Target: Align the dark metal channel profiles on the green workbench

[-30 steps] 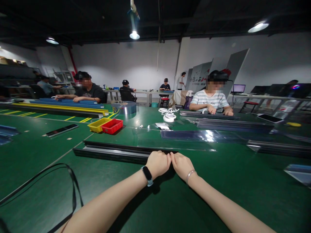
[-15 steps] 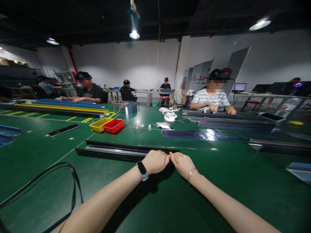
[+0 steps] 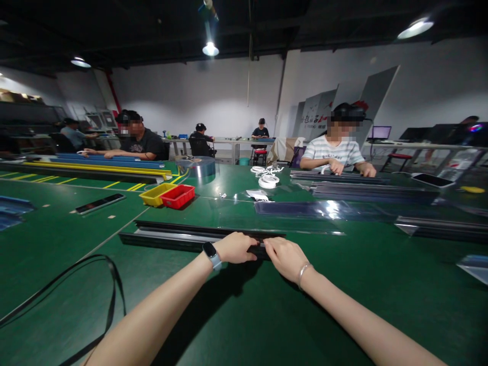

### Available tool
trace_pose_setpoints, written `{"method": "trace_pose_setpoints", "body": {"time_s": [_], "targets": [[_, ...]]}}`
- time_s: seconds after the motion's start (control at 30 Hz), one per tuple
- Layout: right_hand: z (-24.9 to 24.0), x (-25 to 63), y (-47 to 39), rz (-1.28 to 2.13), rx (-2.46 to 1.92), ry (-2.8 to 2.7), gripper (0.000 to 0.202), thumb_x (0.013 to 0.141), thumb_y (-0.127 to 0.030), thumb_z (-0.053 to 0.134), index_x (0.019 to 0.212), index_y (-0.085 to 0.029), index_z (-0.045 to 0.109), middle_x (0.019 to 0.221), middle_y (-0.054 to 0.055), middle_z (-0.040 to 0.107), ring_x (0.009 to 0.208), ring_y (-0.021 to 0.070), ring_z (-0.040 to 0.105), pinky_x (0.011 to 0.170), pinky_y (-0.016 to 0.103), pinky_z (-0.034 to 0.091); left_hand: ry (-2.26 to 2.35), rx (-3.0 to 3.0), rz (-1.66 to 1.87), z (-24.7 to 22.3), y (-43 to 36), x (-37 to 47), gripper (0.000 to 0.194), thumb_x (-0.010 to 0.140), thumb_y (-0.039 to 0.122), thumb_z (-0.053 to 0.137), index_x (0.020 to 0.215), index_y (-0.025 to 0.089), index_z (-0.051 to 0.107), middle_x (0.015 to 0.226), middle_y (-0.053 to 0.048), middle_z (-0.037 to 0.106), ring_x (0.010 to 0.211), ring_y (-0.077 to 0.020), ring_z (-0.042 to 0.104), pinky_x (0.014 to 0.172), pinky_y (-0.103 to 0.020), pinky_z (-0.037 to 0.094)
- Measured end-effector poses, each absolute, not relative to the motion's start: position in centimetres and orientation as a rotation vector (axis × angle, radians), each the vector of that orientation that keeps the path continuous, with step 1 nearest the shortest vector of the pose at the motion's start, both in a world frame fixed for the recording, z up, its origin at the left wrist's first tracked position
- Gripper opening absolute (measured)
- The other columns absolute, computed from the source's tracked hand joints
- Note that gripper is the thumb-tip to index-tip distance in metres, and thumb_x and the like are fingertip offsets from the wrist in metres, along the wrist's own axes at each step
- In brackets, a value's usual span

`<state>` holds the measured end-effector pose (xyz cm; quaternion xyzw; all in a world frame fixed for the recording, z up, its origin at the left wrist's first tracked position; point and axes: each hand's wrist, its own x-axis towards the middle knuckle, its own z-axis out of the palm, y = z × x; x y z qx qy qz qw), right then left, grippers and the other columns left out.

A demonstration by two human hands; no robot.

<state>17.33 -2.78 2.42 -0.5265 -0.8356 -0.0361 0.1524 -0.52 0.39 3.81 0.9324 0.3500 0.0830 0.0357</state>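
Note:
A long black channel profile (image 3: 171, 246) with a pale strip along its groove lies across the green table in front of me. My left hand (image 3: 237, 247), with a watch on its wrist, grips the profile near its right end, its thumb on the near wall and its fingers over the groove. Just beside it, my right hand (image 3: 286, 258), wearing a bangle, is closed over the right end, fingertips pressed on the profile. Whatever may lie under these fingertips is hidden.
Yellow (image 3: 156, 194) and red (image 3: 178, 196) bins stand beyond the profile. Clear plastic sheets (image 3: 297, 209) and more dark profiles (image 3: 438, 230) lie to the right. A phone (image 3: 99, 203) and black strap (image 3: 110, 305) are left. Across the table, a person (image 3: 335, 152) handles profiles.
My hands have moved slightly apart. The left hand has shifted left, its thumb and fingers now spread around the profile, while the right hand has flattened a little over the end.

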Motion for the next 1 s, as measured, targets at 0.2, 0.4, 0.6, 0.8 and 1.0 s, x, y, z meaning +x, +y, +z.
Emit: {"method": "trace_pose_setpoints", "body": {"time_s": [0.2, 0.4, 0.6, 0.8, 1.0], "targets": [[2.8, 18.8, -1.8, 0.217, -1.333, -2.575, 0.037, 0.075, -0.041, 0.047, 0.108, -0.025, 0.055, 0.105, 0.002, 0.059, 0.096, 0.0182, 0.053, 0.083, 0.028, 0.037, 0.923, 2.759, 0.111, 4.9, 0.8, -1.3, 0.023, 0.071, 0.035, 0.057, 0.092, 0.025, 0.059, 0.089, 0.002, 0.064, 0.080, -0.0136, 0.058, 0.071, -0.018, 0.038], [3.4, 20.1, -1.2, 0.303, -1.416, -2.628, 0.036, 0.075, -0.038, 0.049, 0.106, -0.023, 0.056, 0.101, 0.005, 0.061, 0.094, 0.0195, 0.055, 0.080, 0.028, 0.039, 0.933, 2.726, 0.076, 5.6, 1.2, -2.3, 0.021, 0.071, 0.035, 0.057, 0.088, 0.024, 0.061, 0.085, 0.002, 0.064, 0.078, -0.0134, 0.058, 0.069, -0.018, 0.038], [3.8, 20.0, -1.8, 0.191, -1.535, -2.631, 0.040, 0.073, -0.042, 0.049, 0.107, -0.021, 0.055, 0.099, 0.007, 0.061, 0.089, 0.0209, 0.057, 0.076, 0.029, 0.042, 0.939, 2.766, 0.009, 5.8, 1.2, -2.7, 0.018, 0.071, 0.034, 0.057, 0.084, 0.023, 0.061, 0.087, 0.002, 0.064, 0.079, -0.0140, 0.058, 0.068, -0.019, 0.038], [3.1, 19.0, -2.0, 0.114, -1.524, -2.588, 0.048, 0.068, -0.048, 0.053, 0.108, -0.021, 0.054, 0.104, 0.008, 0.059, 0.097, 0.0216, 0.053, 0.082, 0.031, 0.039, 0.960, 2.802, 0.059, 5.0, 1.1, -1.9, 0.019, 0.076, 0.034, 0.051, 0.091, 0.025, 0.059, 0.092, 0.002, 0.063, 0.082, -0.0144, 0.057, 0.070, -0.019, 0.038], [2.5, 18.7, -1.7, 0.125, -1.474, -2.579, 0.040, 0.072, -0.040, 0.054, 0.108, -0.023, 0.054, 0.104, 0.005, 0.060, 0.097, 0.0195, 0.053, 0.083, 0.029, 0.039, 0.965, 2.809, 0.084, 4.9, 0.7, -1.2, 0.019, 0.077, 0.036, 0.048, 0.089, 0.025, 0.059, 0.086, 0.002, 0.064, 0.077, -0.0145, 0.058, 0.067, -0.020, 0.038]]}}
